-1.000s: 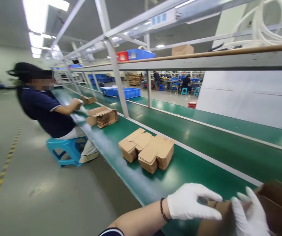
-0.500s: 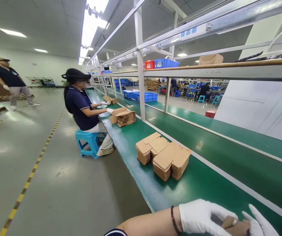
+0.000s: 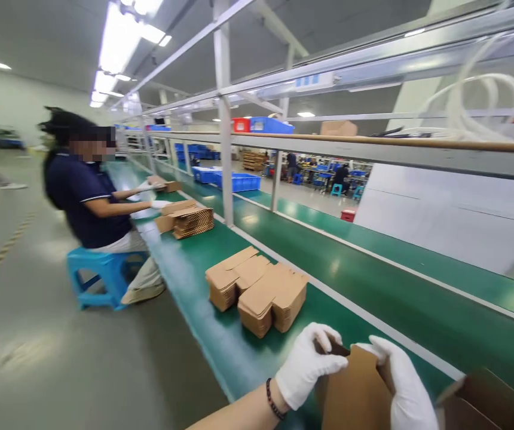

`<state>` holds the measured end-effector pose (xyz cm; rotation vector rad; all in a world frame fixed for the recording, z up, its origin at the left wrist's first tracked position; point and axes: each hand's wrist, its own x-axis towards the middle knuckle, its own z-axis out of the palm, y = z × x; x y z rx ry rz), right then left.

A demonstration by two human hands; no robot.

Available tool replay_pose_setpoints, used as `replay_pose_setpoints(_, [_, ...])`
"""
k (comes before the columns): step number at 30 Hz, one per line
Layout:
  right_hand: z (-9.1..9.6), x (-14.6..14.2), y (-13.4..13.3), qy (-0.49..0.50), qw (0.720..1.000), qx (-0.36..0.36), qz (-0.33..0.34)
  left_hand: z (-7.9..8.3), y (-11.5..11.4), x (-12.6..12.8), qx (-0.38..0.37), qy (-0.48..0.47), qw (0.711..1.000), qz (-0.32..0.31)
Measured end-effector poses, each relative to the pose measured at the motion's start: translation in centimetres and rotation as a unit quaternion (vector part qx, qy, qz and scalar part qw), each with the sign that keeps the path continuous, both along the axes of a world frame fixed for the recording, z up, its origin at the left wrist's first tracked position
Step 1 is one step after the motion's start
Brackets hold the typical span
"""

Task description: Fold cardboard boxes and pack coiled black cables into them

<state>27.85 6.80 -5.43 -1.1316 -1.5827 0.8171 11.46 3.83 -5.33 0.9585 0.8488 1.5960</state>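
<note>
Cardboard carton (image 3: 354, 391) clasped between gloved left grip (image 3: 306, 367) and right grip (image 3: 403, 385), both closed on it

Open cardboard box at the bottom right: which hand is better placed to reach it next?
Right, probably: the right hand sits beside the open cardboard box, while the left hand lies farther away, across the brown carton both hands hold.

The bare left forearm (image 3: 234, 413) reaches in from the lower edge, a dark beaded bracelet (image 3: 270, 399) around its wrist. The white-gloved left hand (image 3: 306, 367) curls its fingers forward and down, while the white-gloved right hand (image 3: 403, 385) stands upright just across from it, fingers angled up and inward.
</note>
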Motion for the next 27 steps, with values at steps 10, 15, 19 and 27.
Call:
replay_pose_setpoints(10, [3.0, 1.0, 0.3, 0.275, 0.949, -0.146, 0.037, 1.9, 1.7, 3.4, 0.038, -0.078, 0.993, -0.082])
replay_pose_setpoints(15, [2.6, 0.9, -0.1, 0.296, 0.926, -0.138, 0.188, 3.9, 3.2, 3.3, 0.117, -0.088, 0.989, -0.028])
replay_pose_setpoints(19, [3.2, 1.5, -0.4, 0.195, 0.967, -0.072, 0.149, 5.2, 3.8, 3.0, 0.053, -0.011, 0.998, 0.008])
replay_pose_setpoints(27, [3.8, 1.9, 0.2, 0.184, 0.972, -0.068, 0.126, 4.8, 4.4, 3.2, 0.006, 0.059, 0.998, -0.032])
